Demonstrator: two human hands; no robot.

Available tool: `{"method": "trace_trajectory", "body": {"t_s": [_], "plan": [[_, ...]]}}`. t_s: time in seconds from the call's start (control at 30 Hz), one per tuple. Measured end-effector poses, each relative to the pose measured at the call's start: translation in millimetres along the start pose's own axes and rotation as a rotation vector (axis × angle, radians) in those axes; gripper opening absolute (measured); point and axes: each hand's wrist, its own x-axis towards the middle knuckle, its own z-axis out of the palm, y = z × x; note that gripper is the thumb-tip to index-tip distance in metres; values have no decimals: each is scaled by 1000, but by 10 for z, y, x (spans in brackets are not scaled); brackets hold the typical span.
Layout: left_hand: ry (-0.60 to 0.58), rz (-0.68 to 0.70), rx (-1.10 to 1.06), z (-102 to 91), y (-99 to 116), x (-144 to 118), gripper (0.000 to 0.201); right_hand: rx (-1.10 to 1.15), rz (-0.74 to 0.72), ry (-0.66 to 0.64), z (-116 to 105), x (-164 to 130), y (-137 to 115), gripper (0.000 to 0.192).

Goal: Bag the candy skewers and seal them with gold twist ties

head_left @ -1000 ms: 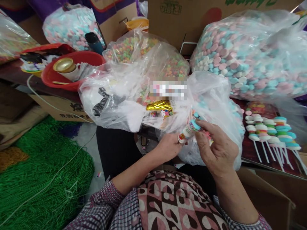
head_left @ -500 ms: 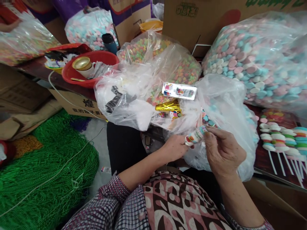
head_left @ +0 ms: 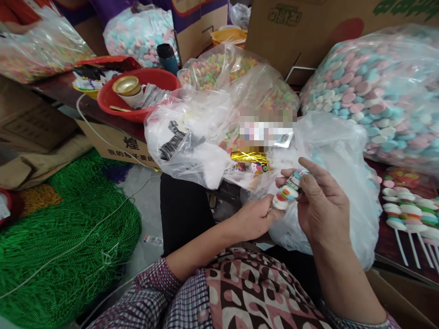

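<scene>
Head view: both hands meet over the lap around a candy stack (head_left: 289, 192), a short column of coloured discs. The right hand (head_left: 322, 210) pinches its upper end in a narrow grip; the left hand (head_left: 255, 218) closes on the lower white end. The stack's long axis slants from lower left to upper right, between the two hands, just in front of a clear plastic bag (head_left: 343, 183). Whether a stick runs through it is probably hidden by the fingers.
</scene>
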Motion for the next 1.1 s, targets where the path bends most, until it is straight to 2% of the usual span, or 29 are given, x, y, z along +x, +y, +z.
{"method": "trace_trajectory", "body": {"t_s": [0.1,0.23,0.37,0.43,0.57,0.67,0.77,0.87,0.93,1.03,1.1], "plan": [[23,-22,104,-32,-58,-32,32,21,24,-34,67,39,3,31],[67,-78,46,-65,-115,-33,28,11,77,-100,109,75,23,37],[105,-38,-11,-109,-128,-17,32,18,109,-219,148,65,83,64],[110,-25,-64,-126,-123,-16,36,17,127,-245,180,35,124,70],[49,-73,-233,-121,-86,-36,33,14,142,-187,209,-14,193,68],[-31,-134,-492,-93,-64,-28,37,-67,135,-126,155,-46,197,64],[42,-145,-732,-84,-73,36,49,-203,83,-19,50,-147,167,57],[173,-85,-787,-103,-98,121,51,-360,100,62,-40,-321,153,36],[218,-61,-782,-105,-111,161,49,-383,209,-21,-57,-425,166,30],[250,-82,-771,-68,-123,188,49,-269,358,-201,-11,-502,207,34],[283,-95,-739,-34,-125,191,49,-182,427,-247,40,-514,238,35]]}}
